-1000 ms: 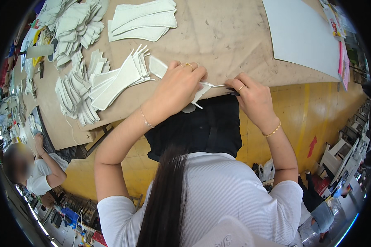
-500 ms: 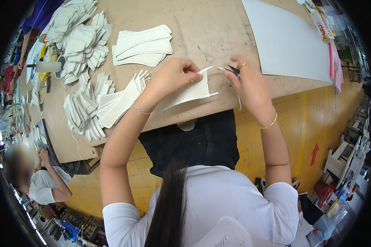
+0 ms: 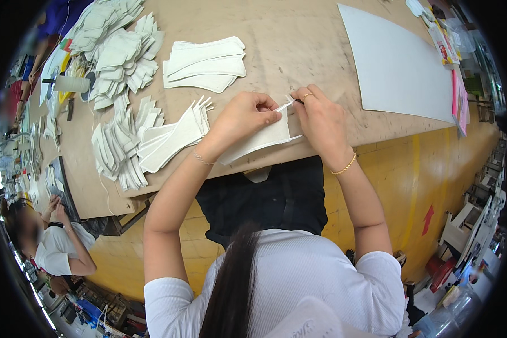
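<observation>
A cream-white sewn fabric piece [image 3: 260,139] with narrow bound edges lies over the table's near edge. My left hand [image 3: 247,117] pinches its upper edge between thumb and fingers. Close on the right, my right hand [image 3: 324,123] is closed around small black thread snips [image 3: 300,101], mostly hidden by the fingers. Their dark tip is at the end of the piece's upper binding; whether the blades are apart cannot be seen. A second strip end sticks out at the lower corner, near my right wrist.
Fanned matching pieces [image 3: 174,137] lie left of my left hand, with a small stack [image 3: 205,63] beyond and a large heap [image 3: 121,53] at far left. A thread cone [image 3: 72,84] stands there. A white sheet [image 3: 397,67] covers the right side. Another person [image 3: 67,245] works at left.
My right hand has moved left with the snips, from apart at the right to the end of the upper binding. The left hand keeps its pinch. The whole view has shifted slightly.
</observation>
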Motion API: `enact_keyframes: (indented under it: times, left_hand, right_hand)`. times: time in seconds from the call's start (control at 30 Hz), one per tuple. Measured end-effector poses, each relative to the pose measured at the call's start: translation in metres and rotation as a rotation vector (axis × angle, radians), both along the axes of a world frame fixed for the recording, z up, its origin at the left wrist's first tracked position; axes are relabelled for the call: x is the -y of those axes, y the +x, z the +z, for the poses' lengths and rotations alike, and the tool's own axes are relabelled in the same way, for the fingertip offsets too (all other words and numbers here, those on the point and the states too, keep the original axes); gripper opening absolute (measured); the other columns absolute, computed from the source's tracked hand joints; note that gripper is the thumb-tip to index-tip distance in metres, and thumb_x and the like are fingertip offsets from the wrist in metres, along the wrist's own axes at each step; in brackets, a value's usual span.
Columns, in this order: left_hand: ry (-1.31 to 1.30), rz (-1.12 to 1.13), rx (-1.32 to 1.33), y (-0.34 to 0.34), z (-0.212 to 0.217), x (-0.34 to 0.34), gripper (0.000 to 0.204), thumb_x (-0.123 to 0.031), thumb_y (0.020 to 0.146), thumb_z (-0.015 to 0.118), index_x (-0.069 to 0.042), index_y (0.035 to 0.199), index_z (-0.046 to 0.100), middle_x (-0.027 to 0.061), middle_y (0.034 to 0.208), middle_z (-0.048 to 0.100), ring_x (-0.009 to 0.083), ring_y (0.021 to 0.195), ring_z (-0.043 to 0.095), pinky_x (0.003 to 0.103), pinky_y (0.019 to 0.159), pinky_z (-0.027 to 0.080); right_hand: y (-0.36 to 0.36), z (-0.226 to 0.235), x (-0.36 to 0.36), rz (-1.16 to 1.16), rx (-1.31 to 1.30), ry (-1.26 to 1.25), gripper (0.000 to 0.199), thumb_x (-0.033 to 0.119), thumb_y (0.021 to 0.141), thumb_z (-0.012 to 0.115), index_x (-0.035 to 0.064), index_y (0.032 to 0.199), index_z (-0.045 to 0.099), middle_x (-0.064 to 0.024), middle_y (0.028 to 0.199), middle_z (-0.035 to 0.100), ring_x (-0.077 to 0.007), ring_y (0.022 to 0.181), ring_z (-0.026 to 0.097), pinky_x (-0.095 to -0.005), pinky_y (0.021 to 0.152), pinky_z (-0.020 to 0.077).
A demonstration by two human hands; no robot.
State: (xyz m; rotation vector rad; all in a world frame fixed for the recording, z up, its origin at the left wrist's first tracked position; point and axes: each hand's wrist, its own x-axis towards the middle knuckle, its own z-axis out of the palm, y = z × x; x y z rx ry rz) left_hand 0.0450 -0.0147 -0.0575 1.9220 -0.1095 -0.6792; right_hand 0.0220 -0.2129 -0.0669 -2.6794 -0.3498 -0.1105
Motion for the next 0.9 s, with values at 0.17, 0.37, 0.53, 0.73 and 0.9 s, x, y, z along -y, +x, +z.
enact_keyframes:
  times: [0.17, 0.37, 0.53, 0.73, 0.9]
  left_hand:
    - [0.124, 0.046, 0.155, -0.021, 0.015, -0.028, 0.026, -0.019, 0.088, 0.074, 0.003, 0.102, 0.073, 0.0125, 0.082, 0.070, 0.0191, 0.072, 0.063, 0.032, 0.070, 0.051]
    - [0.446, 0.169, 0.231, -0.047, 0.054, -0.108, 0.028, -0.020, 0.086, 0.078, 0.000, 0.106, 0.075, 0.0159, 0.083, 0.072, 0.0269, 0.072, 0.067, 0.036, 0.071, 0.052]
    - [0.569, 0.174, 0.490, -0.044, 0.015, -0.149, 0.033, -0.022, 0.085, 0.080, -0.005, 0.113, 0.075, 0.0116, 0.094, 0.067, 0.0242, 0.085, 0.063, 0.034, 0.075, 0.049]
    - [0.501, 0.309, 0.658, 0.011, -0.008, -0.149, 0.038, -0.030, 0.092, 0.074, -0.007, 0.121, 0.073, 0.0108, 0.105, 0.063, 0.0253, 0.097, 0.060, 0.036, 0.085, 0.049]
    - [0.682, 0.369, 0.726, 0.078, -0.040, -0.149, 0.038, -0.030, 0.087, 0.077, 0.002, 0.107, 0.073, 0.0235, 0.109, 0.066, 0.0384, 0.101, 0.064, 0.044, 0.090, 0.051]
  right_hand:
    - [0.003, 0.003, 0.026, -0.158, -0.029, 0.223, 0.031, 0.020, 0.083, 0.082, 0.0023, 0.104, 0.069, -0.0123, 0.096, 0.064, -0.0307, 0.083, 0.065, -0.0382, 0.076, 0.0527]
    - [-0.015, -0.006, 0.039, -0.147, -0.254, 0.096, 0.037, 0.022, 0.078, 0.087, -0.0021, 0.097, 0.067, -0.0142, 0.089, 0.060, -0.0309, 0.080, 0.060, -0.0371, 0.076, 0.0507]
    - [-0.021, -0.016, 0.028, -0.058, -0.302, 0.035, 0.025, 0.020, 0.090, 0.075, -0.0007, 0.094, 0.061, -0.0142, 0.093, 0.060, -0.0355, 0.081, 0.060, -0.0426, 0.073, 0.0482]
    - [-0.020, -0.011, 0.029, -0.131, -0.315, 0.240, 0.020, 0.016, 0.093, 0.074, -0.0010, 0.095, 0.063, -0.0148, 0.086, 0.063, -0.0301, 0.075, 0.059, -0.0377, 0.071, 0.0485]
    - [-0.020, -0.001, 0.016, -0.130, -0.198, 0.421, 0.018, 0.014, 0.093, 0.074, -0.0004, 0.104, 0.071, -0.0126, 0.087, 0.069, -0.0208, 0.070, 0.057, -0.0318, 0.068, 0.0482]
